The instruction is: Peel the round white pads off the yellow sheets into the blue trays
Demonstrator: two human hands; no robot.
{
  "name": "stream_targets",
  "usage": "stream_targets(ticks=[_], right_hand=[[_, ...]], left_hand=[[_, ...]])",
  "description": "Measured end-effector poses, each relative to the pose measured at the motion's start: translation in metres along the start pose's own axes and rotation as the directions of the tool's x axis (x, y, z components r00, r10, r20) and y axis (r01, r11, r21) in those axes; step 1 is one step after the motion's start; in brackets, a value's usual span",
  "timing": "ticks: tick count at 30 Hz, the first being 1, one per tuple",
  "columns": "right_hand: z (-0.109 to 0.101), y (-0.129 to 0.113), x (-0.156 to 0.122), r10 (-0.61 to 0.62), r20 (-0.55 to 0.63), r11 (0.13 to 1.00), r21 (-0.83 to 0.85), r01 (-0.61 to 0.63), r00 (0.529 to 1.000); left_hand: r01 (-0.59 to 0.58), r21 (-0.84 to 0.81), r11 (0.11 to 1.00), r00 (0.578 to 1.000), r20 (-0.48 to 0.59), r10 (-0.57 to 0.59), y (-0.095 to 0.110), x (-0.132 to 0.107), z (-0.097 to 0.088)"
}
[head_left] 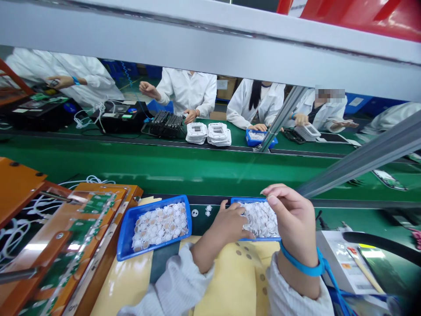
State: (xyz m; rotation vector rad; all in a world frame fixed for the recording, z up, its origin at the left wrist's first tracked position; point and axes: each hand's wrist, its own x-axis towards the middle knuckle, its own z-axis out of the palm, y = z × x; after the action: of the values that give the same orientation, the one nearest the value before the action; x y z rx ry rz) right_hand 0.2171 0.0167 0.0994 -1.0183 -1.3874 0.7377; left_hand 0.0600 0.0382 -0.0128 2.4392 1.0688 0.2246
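Note:
My left hand [228,223] reaches over the left side of a blue tray [234,200] with its fingers spread, fingertips at the small round white pieces [261,219] heaped inside. Raised above the tray's right end is my right hand [294,219], thumb and fingers drawn together in a pinch; whatever may be between them is too small to make out. A blue band circles that wrist. To the left stands a second blue tray [123,241] full of similar round pieces, some tan-faced. A few loose pieces [208,210] lie on the green bench between the trays.
An orange fixture with green circuit boards [82,226] occupies the left. Yellow paper [226,281] with several small discs lies under my arms. A white box [345,259] sits at right, near a slanting metal post [362,153]. Co-workers in white coats [190,92] sit across the line.

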Motion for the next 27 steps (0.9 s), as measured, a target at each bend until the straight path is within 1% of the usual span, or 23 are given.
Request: stream_targets(ticks=[4,10,16,27], right_hand=[[0.0016,0.0006,0.0002,0.008,0.004,1.000,0.006,-0.008,1.000],[0.0021,0.0013,0.0007,-0.001,0.017,1.000,0.013,0.001,1.000],[0.0020,0.0011,0.0009,-0.002,0.018,1.000,0.001,0.002,1.000],[0.0024,0.0017,-0.0003,-0.002,0.027,1.000,0.003,0.001,1.000]], left_hand=[[-0.004,0.008,1.000,1.000,0.003,0.004,-0.0013,-0.0004,0.0036],[0.011,0.019,1.000,1.000,-0.011,-0.011,0.0023,0.0010,-0.0001],[-0.016,-0.001,1.000,1.000,0.009,0.016,0.0021,-0.0004,-0.0002],[0.019,0.041,0.999,1.000,0.001,-0.019,0.0066,0.0032,-0.0041]])
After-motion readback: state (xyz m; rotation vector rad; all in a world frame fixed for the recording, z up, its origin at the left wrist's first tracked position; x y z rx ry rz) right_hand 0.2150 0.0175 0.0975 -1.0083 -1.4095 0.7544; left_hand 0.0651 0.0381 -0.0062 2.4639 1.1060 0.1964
